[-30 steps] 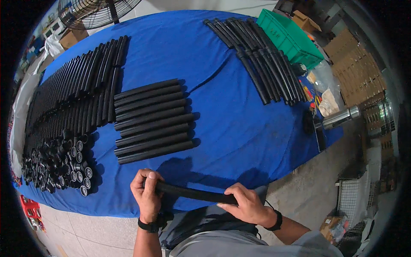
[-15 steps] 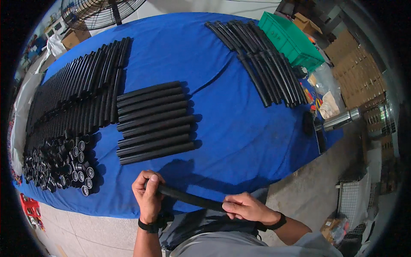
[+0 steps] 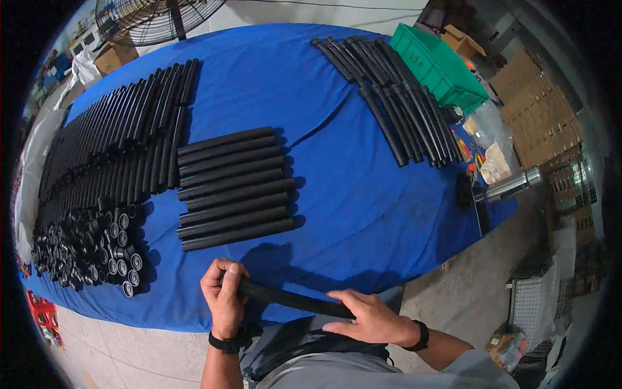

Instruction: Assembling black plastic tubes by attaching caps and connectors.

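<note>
Clasping a tube (image 3: 285, 297), left fingers (image 3: 212, 275) curl, right fingers (image 3: 353, 301) spread; a crate (image 3: 442, 72) bears lettering.

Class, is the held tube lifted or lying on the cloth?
Lifted: the left hand grips the black tube; shadows lie apart from it on the blue cloth.

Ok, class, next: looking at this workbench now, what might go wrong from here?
The black tube could tip or slip: the left hand grips one end, while the right hand has its thumb and fingers spread at the other.

The loose round parts, heaped near the edge of the blue cloth, might roll off if bumped.
</note>
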`<state>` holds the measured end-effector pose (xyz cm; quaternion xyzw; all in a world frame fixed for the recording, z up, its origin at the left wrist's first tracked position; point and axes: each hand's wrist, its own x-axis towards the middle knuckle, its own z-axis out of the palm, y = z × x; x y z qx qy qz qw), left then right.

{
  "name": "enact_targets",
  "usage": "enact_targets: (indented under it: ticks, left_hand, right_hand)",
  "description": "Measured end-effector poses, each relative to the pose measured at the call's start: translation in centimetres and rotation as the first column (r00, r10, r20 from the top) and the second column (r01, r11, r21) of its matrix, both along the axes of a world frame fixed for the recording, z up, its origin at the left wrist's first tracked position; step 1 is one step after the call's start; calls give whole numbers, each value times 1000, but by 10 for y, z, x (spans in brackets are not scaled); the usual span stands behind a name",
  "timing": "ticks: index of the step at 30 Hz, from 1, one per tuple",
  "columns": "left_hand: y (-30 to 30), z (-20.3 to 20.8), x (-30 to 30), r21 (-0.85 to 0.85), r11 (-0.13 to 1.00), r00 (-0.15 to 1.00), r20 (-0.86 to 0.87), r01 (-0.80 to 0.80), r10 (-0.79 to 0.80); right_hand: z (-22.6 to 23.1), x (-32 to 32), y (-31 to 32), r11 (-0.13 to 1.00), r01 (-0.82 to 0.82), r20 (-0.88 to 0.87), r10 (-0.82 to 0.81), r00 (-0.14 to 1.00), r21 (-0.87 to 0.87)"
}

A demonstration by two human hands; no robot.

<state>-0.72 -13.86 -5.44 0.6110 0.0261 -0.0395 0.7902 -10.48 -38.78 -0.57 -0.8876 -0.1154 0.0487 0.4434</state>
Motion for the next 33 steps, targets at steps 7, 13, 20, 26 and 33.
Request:
enact_targets:
  ticks: [7,13,20,26,33]
  left_hand:
    - [1,-1,0,-31,999,1000,20,11,-11]
    - [-1,2,0,5,1000,1000,-5,-1,1]
    - [0,2,-1,19,997,997,25,72,-72]
    - [-1,8,-2,81,996,999,-23,24,-22]
    - [-1,8,-1,11,1000,999,-36,19,-19]
  right_hand:
    - [-3,18,-23,959,-60,-780,262,569,278]
    - [0,2,0,997,21,-12,-22,1000,-71]
    - [-16,2,-15,897,44,-694,309,650,440]
    - [-10,3,0,994,5,61,2,998,-112]
    - [5,9,3,992,-127,-278,122,953,0]
